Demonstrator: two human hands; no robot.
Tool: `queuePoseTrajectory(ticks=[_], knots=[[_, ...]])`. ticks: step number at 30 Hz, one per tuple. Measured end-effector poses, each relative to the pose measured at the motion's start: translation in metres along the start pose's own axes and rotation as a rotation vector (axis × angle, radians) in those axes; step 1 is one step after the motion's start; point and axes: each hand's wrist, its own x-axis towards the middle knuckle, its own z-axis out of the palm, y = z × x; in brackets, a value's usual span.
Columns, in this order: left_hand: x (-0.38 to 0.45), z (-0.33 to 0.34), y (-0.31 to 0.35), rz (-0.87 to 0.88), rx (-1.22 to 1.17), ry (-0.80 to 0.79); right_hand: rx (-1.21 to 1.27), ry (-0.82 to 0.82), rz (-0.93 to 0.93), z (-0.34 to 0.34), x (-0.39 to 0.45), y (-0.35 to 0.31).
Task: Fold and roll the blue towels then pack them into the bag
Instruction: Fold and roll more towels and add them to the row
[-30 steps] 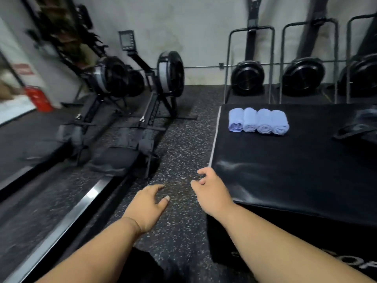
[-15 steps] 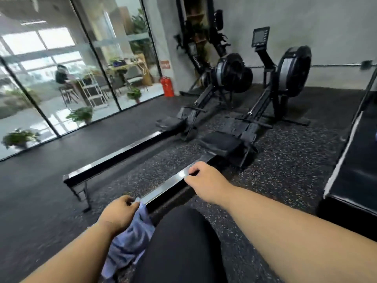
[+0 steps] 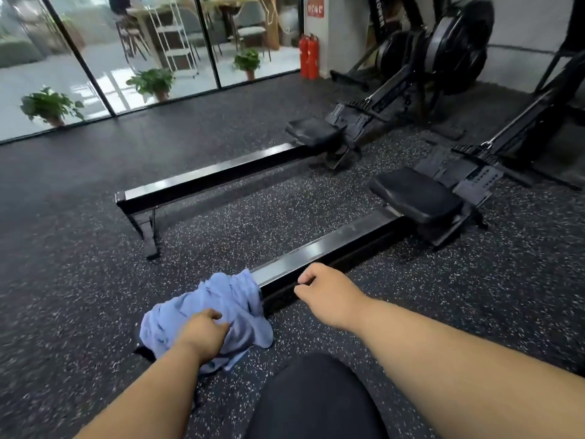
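Head view: looking down over a speckled black rubber floor (image 3: 79, 296) in a gym. Lying crumpled at the near end of the nearer rowing machine rail (image 3: 326, 248), a blue towel (image 3: 221, 299), draped over that end and spilling onto the floor. Resting on the towel's near side, the left hand (image 3: 202, 334), fingers (image 3: 218, 315) curling down into the cloth and bunching it. Reaching forward just right of the towel, the right hand (image 3: 329, 296), knuckles up, fingers bending loosely at the rail's side edge; whether touching the rail or gripping anything, cannot tell. Showing at the bottom centre between both forearms, a knee in black fabric (image 3: 316, 397). Sitting farther up the same rail, a black seat (image 3: 414, 198). Lying parallel on the left, a second rowing machine rail (image 3: 215, 175) with its own seat (image 3: 313, 133). Standing by the far wall, two red fire extinguishers (image 3: 308, 57). Sitting behind the glass wall (image 3: 95, 42), potted plants (image 3: 50, 106).
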Motion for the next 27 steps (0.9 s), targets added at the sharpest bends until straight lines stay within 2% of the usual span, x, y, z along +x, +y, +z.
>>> queuePoseTrajectory(ticks=[5, 9, 14, 19, 25, 27], knots=[[0.079, 0.015, 0.000, -0.021, -0.105, 0.003, -0.029, -0.117, 0.060, 0.052, 0.098, 0.019], [0.129, 0.035, -0.009, -0.027, -0.280, -0.021, -0.050, -0.224, 0.098, 0.095, 0.162, 0.032], [0.176, 0.064, -0.029, -0.030, -0.392, 0.013, -0.070, -0.284, 0.117, 0.139, 0.208, 0.048], [0.169, 0.051, -0.011, -0.101, -0.542, 0.091, -0.095, -0.346, 0.108, 0.166, 0.228, 0.063], [0.158, 0.044, -0.010, -0.153, -0.836, 0.294, -0.056, -0.332, 0.039, 0.176, 0.233, 0.062], [0.156, 0.038, -0.005, -0.175, -0.838, 0.366, -0.058, -0.324, 0.012, 0.174, 0.230, 0.059]])
